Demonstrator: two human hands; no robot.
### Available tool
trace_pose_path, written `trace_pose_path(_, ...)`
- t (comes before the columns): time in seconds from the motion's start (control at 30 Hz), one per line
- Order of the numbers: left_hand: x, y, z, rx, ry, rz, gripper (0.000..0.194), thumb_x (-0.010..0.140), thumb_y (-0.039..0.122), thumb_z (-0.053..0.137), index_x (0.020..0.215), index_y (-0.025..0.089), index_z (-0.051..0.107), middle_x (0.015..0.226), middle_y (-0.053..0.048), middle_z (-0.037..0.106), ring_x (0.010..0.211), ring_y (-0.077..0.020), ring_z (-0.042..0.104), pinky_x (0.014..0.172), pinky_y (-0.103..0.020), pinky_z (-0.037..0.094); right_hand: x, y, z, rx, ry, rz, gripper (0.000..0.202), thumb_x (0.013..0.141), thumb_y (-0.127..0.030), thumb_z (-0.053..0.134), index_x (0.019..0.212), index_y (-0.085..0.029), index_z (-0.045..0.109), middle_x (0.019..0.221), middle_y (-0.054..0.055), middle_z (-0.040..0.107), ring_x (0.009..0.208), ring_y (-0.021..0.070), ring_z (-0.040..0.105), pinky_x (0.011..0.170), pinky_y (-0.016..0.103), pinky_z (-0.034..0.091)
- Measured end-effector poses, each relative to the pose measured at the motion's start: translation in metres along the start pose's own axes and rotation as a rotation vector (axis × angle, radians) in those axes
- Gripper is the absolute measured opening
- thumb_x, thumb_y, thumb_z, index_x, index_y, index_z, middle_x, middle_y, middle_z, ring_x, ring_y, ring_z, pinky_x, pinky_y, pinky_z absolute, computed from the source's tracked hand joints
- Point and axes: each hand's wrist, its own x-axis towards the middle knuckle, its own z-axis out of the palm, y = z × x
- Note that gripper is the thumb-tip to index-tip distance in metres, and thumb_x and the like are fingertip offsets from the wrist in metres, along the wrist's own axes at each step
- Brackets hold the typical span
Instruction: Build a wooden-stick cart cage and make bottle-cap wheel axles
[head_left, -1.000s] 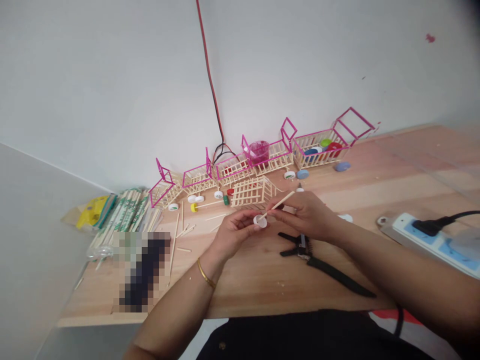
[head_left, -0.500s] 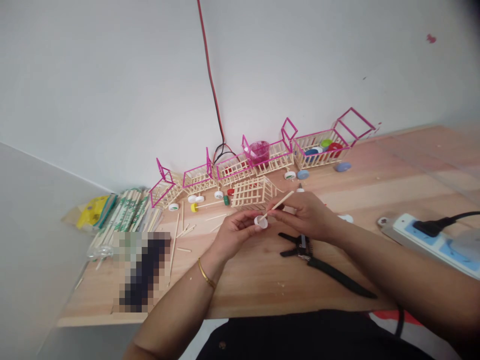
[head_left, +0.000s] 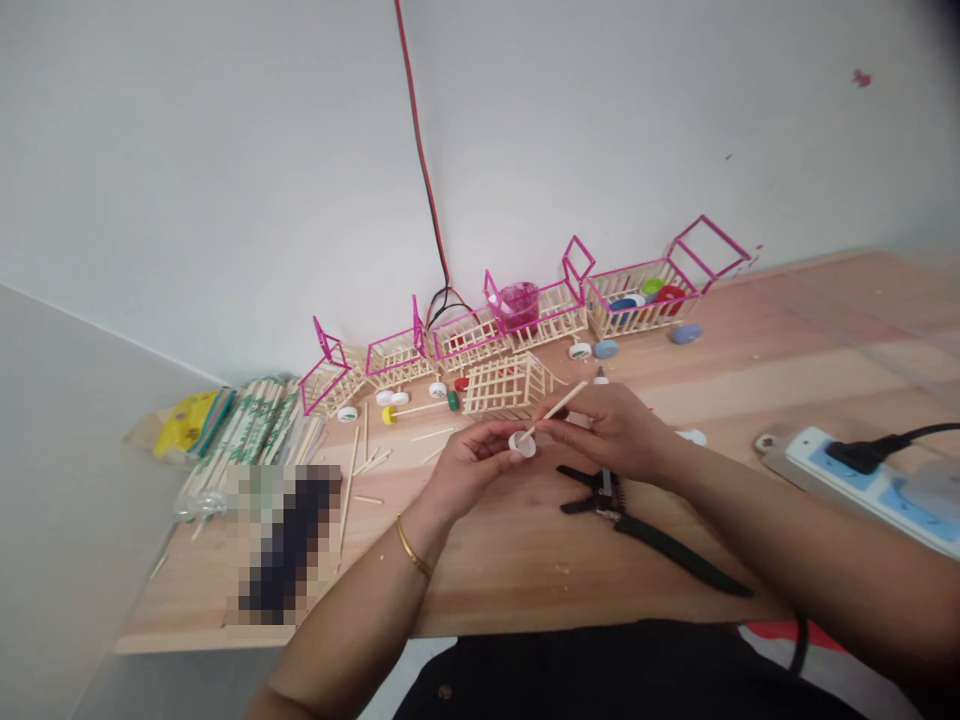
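Observation:
Between its thumb and fingers my left hand pinches a white bottle cap, its hollow side turned toward me. My right hand is closed on a thin wooden stick, slanted so that its lower end reaches into the cap. Whether the stick is fixed to the cap I cannot tell. Just beyond my hands lies a small slatted frame of bare sticks. Below my right hand rests a cutter with dark handles. A nozzle tip shows behind the right hand.
Along the wall stand several stick carts with pink rims, one a larger cart holding coloured caps. A stick axle has yellow and green caps. Bagged sticks and loose sticks lie left. At right is a power strip with a plugged cord.
Almost nothing differs. Both hands keep the same pose, with the stick's end still inside the white cap.

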Motion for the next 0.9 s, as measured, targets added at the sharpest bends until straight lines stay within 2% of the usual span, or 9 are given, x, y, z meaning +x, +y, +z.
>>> trace_pose_path(0.9, 0.0005, -0.0014, -0.0001, -0.018, 0.011, 0.005, 0.031, 0.067, 0.02, 0.078, 0.097, 0.02, 0.069, 0.094, -0.004, 0.072, 0.086, -0.0157, 0.067, 0.083, -0.03, 0.049, 0.0003, -0.001, 0.0017, -0.002, 0.016, -0.003, 0.013, 0.086, -0.026, 0.056, 0.084, -0.018, 0.065, 0.072, 0.002, 0.069, 0.066, 0.0135, 0.062, 0.061, 0.024, 0.046)
